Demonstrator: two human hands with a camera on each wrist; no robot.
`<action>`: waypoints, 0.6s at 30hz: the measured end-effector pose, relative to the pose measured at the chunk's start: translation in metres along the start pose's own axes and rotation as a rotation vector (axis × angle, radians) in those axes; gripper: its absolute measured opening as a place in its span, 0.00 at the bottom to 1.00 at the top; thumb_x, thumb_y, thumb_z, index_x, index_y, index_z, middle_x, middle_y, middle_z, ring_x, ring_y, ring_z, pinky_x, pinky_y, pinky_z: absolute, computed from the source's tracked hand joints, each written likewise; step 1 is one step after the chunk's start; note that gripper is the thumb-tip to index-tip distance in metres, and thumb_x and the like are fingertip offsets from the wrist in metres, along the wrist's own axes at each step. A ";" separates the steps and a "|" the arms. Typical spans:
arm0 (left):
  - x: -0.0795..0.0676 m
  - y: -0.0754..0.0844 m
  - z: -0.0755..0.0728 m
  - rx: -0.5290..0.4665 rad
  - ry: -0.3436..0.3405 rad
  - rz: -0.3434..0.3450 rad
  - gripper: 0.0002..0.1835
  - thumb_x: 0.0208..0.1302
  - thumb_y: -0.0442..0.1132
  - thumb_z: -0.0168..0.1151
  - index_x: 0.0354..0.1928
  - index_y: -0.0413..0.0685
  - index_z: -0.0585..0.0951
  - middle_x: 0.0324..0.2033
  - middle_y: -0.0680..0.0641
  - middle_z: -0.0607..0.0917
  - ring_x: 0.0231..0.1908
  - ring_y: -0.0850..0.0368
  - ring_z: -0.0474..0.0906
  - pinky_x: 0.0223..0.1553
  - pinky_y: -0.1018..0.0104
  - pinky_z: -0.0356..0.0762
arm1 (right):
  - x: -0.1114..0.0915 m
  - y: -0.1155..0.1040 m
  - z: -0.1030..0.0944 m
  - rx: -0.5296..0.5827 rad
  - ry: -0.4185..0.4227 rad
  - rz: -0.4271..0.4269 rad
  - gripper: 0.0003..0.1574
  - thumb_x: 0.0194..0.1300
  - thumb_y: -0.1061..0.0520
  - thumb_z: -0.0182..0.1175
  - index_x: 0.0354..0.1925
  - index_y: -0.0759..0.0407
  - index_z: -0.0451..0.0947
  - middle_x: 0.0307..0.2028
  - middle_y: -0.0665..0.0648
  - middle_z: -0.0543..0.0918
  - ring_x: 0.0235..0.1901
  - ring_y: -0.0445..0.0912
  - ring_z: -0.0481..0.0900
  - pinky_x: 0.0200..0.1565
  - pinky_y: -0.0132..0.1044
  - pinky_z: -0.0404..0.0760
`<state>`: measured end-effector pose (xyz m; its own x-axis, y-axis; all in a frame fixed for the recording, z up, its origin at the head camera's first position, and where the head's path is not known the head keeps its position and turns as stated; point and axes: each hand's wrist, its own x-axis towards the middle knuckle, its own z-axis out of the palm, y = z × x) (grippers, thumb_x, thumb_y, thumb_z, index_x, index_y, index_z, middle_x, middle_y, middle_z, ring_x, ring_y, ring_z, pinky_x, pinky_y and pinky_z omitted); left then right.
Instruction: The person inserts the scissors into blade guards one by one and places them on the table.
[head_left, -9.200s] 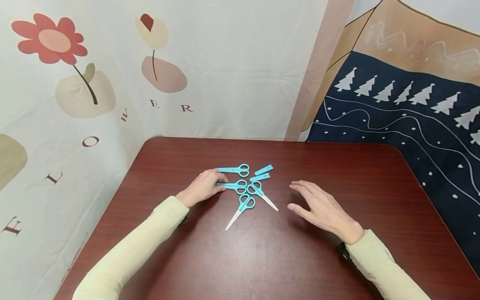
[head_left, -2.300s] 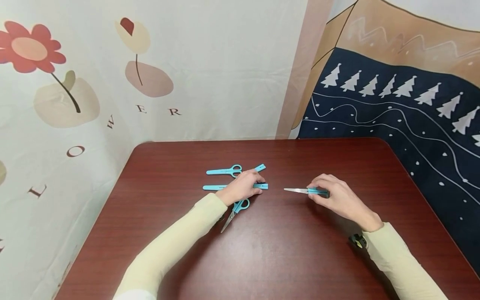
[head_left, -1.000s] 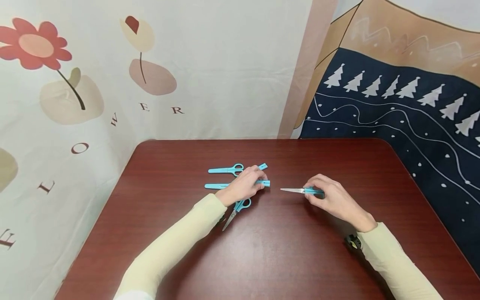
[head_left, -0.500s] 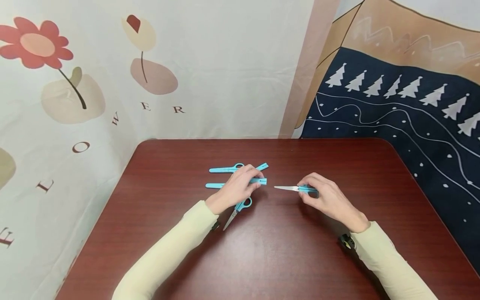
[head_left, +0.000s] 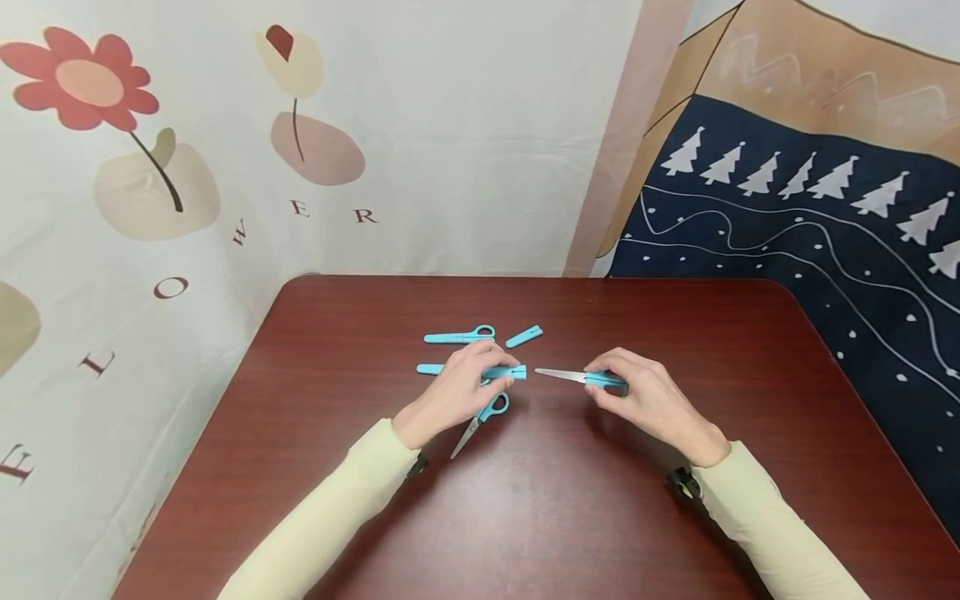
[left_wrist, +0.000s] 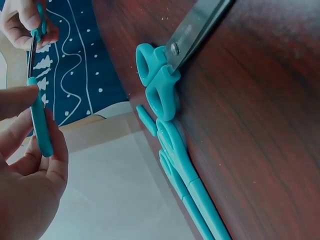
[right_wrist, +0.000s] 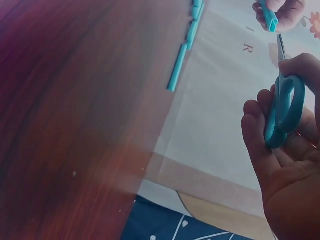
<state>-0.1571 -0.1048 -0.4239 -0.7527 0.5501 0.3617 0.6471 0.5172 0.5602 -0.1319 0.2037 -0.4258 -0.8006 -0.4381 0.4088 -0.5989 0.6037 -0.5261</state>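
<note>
In the head view, my left hand (head_left: 453, 387) pinches a light blue blade cover (head_left: 510, 372) between thumb and fingers, its slotted mouth facing right. My right hand (head_left: 652, 404) holds scissors (head_left: 562, 376) by their blue handles, the bare blades pointing left. Between the blade tip and the cover's mouth a small gap shows. The left wrist view has the held cover (left_wrist: 40, 120) lifted above the table, nearly in line with the blades. Seen from the right wrist, my thumb and fingers press the handle loops (right_wrist: 290, 107) from both sides.
Uncovered scissors (head_left: 468, 435) lie in front of my left hand. Covered scissors (head_left: 450, 338) rest at the back, and another covered pair (head_left: 430, 368) is partly hidden by that hand. One loose cover (head_left: 524, 337) lies behind it on the brown table (head_left: 600, 517).
Earlier my right hand was empty and two covers lay on the table. My right hand now has scissors, my left one cover. Over the last second, blades and cover have come closer together.
</note>
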 end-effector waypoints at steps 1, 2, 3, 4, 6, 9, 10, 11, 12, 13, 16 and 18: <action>-0.002 0.001 -0.001 -0.007 0.009 0.003 0.09 0.67 0.35 0.69 0.48 0.47 0.88 0.41 0.52 0.83 0.36 0.57 0.77 0.37 0.67 0.75 | 0.001 -0.001 0.000 0.005 0.000 -0.005 0.15 0.61 0.59 0.76 0.45 0.49 0.85 0.42 0.43 0.83 0.34 0.37 0.77 0.35 0.34 0.82; -0.004 0.001 -0.001 -0.013 0.019 0.009 0.09 0.67 0.35 0.69 0.48 0.48 0.89 0.40 0.52 0.83 0.35 0.57 0.77 0.36 0.68 0.75 | 0.001 -0.003 0.001 0.008 0.002 -0.009 0.15 0.60 0.59 0.76 0.45 0.49 0.85 0.42 0.43 0.83 0.34 0.37 0.78 0.35 0.34 0.82; -0.005 0.001 -0.002 -0.019 0.028 0.016 0.09 0.66 0.35 0.69 0.47 0.48 0.89 0.40 0.52 0.83 0.34 0.57 0.77 0.35 0.68 0.75 | 0.002 -0.004 0.001 0.010 0.003 -0.013 0.16 0.60 0.59 0.77 0.45 0.48 0.85 0.42 0.43 0.83 0.34 0.37 0.78 0.35 0.34 0.82; -0.007 0.002 -0.003 -0.023 0.037 0.023 0.09 0.65 0.35 0.69 0.47 0.48 0.89 0.39 0.52 0.83 0.34 0.57 0.77 0.34 0.69 0.74 | 0.002 -0.005 0.002 0.013 0.004 -0.019 0.16 0.60 0.60 0.77 0.45 0.48 0.85 0.42 0.43 0.83 0.33 0.38 0.78 0.35 0.34 0.82; -0.009 0.002 -0.004 -0.028 0.056 0.042 0.09 0.65 0.34 0.69 0.46 0.48 0.89 0.38 0.51 0.83 0.32 0.55 0.77 0.33 0.69 0.74 | 0.003 -0.007 0.002 0.017 0.009 -0.035 0.17 0.59 0.60 0.77 0.45 0.49 0.85 0.42 0.43 0.83 0.33 0.39 0.79 0.35 0.35 0.83; -0.013 0.004 -0.007 -0.031 0.084 0.066 0.09 0.64 0.33 0.69 0.45 0.47 0.89 0.38 0.51 0.83 0.31 0.53 0.78 0.32 0.70 0.74 | 0.005 -0.010 0.003 0.026 0.015 -0.061 0.18 0.59 0.62 0.77 0.46 0.49 0.85 0.42 0.43 0.83 0.33 0.41 0.79 0.34 0.37 0.83; -0.014 0.005 -0.008 -0.033 0.094 0.070 0.09 0.64 0.33 0.69 0.45 0.47 0.89 0.39 0.51 0.83 0.31 0.53 0.78 0.32 0.70 0.74 | 0.006 -0.010 0.004 0.028 0.018 -0.070 0.18 0.58 0.62 0.76 0.46 0.49 0.85 0.42 0.43 0.83 0.33 0.41 0.79 0.34 0.37 0.83; -0.015 0.006 -0.009 -0.033 0.103 0.073 0.09 0.64 0.32 0.70 0.45 0.47 0.89 0.39 0.52 0.83 0.31 0.52 0.78 0.32 0.70 0.74 | 0.006 -0.011 0.004 0.027 0.021 -0.078 0.18 0.59 0.62 0.76 0.46 0.49 0.85 0.43 0.43 0.83 0.34 0.41 0.79 0.34 0.37 0.83; -0.016 0.007 -0.010 -0.033 0.111 0.072 0.09 0.63 0.32 0.70 0.45 0.48 0.89 0.39 0.52 0.83 0.31 0.53 0.78 0.32 0.70 0.74 | 0.007 -0.012 0.004 0.026 0.024 -0.087 0.18 0.59 0.63 0.76 0.46 0.49 0.85 0.43 0.43 0.82 0.34 0.41 0.79 0.35 0.37 0.83; -0.017 0.007 -0.011 -0.033 0.117 0.067 0.09 0.63 0.32 0.70 0.45 0.48 0.89 0.40 0.53 0.83 0.32 0.54 0.78 0.32 0.70 0.75 | 0.008 -0.013 0.005 0.024 0.028 -0.095 0.18 0.59 0.63 0.75 0.46 0.49 0.85 0.43 0.43 0.82 0.35 0.41 0.79 0.35 0.37 0.83; -0.021 0.009 -0.014 -0.032 0.136 0.050 0.10 0.62 0.32 0.72 0.45 0.49 0.90 0.41 0.53 0.83 0.34 0.57 0.77 0.31 0.69 0.75 | 0.009 -0.016 0.006 0.013 0.038 -0.114 0.18 0.59 0.63 0.75 0.47 0.49 0.85 0.44 0.43 0.82 0.36 0.41 0.79 0.36 0.35 0.83; -0.023 0.010 -0.016 -0.030 0.149 0.042 0.10 0.62 0.32 0.73 0.45 0.48 0.90 0.41 0.53 0.84 0.36 0.59 0.77 0.31 0.68 0.76 | 0.010 -0.018 0.006 0.004 0.038 -0.125 0.18 0.59 0.63 0.74 0.47 0.49 0.85 0.44 0.43 0.82 0.36 0.40 0.79 0.37 0.33 0.82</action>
<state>-0.1349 -0.1224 -0.4147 -0.7359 0.4665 0.4907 0.6764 0.4747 0.5632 -0.1290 0.1846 -0.4167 -0.7184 -0.4839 0.4997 -0.6943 0.5434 -0.4719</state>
